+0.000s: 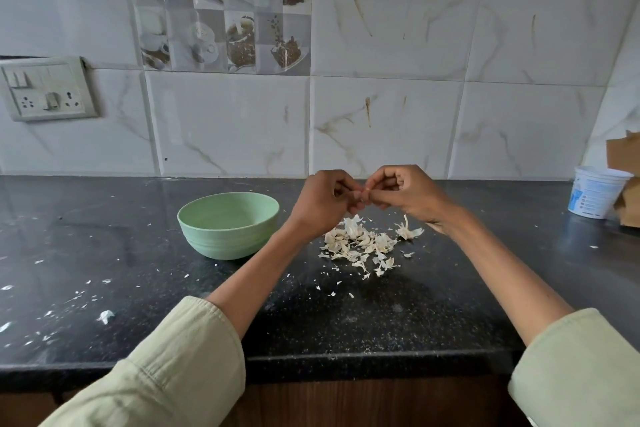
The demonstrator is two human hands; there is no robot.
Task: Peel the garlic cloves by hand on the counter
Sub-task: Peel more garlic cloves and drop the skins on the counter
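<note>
- Pale, papery garlic skins (360,241) lie heaped on the black counter (346,319), beside the green bowl (228,224).
- Left hand (322,199) and right hand (401,191), fingertips together, pinch a small, mostly hidden garlic clove (363,193) above the heap.

Green bowl (228,224) left, peel heap (360,241) beneath, open counter (346,322) nearer.

Counter (104,246) glossy black speckled stone (flecked); bowl (228,224) matt green plastic.
</note>
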